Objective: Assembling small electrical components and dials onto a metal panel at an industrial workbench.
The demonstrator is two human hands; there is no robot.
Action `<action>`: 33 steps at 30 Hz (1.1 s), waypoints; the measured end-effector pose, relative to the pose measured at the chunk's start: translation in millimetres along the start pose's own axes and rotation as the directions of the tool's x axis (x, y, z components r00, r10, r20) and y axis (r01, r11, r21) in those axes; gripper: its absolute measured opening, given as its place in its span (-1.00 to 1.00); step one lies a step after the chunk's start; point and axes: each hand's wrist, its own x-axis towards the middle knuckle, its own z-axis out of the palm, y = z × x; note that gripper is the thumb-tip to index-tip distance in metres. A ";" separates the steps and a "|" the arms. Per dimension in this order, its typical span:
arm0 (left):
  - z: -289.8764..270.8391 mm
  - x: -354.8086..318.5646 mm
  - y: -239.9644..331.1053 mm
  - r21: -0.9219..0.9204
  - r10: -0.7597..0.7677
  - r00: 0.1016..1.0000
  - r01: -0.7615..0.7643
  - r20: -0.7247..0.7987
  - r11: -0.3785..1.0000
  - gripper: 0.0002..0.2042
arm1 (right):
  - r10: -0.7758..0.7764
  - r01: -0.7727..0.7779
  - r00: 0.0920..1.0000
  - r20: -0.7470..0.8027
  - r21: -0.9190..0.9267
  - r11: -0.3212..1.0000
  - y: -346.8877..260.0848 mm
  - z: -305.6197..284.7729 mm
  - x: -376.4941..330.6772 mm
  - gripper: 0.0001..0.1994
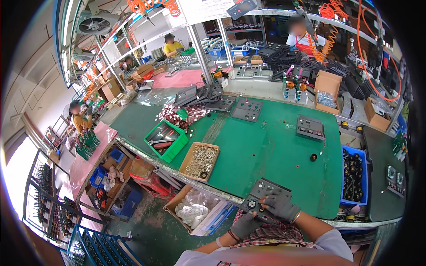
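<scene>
- Both hands wore grey gloves at the near table edge: the left hand [245, 227] grasped the near left edge of a black panel [261, 188], and the right hand [282, 207] lay over its face, fingers bent near a round fitting [251, 204]; whether those fingers pinched anything, I could not tell.
- Most left fingers were out of sight, and the right hand covered part of the panel.
- Ahead of the hands stretched a scuffed green work surface [284, 168], with a loose black knob [313, 157] ahead to their right and another panel [310, 127] beyond it.
- Left of the hands stood a shallow cardboard tray [192, 176] of metal rings [202, 157]; beyond it, a green bin [178, 148] held dark pieces too jumbled to identify.
- Well to their right, a blue bin [353, 202] held black knobs.
- Below the table, to their left, a carton held crumpled plastic bags [193, 212].
- Far ahead, a co-worker in yellow [172, 48] sat small and indistinct; the lens's dark rim cut off the room's corners.
</scene>
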 end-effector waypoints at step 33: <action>14.9 -3.1 8.6 0.110 -0.052 0.998 0.057 -0.043 0.992 -0.49 | 0.029 0.005 0.917 0.397 -0.086 0.996 -26.6 -26.6 16.6 -0.79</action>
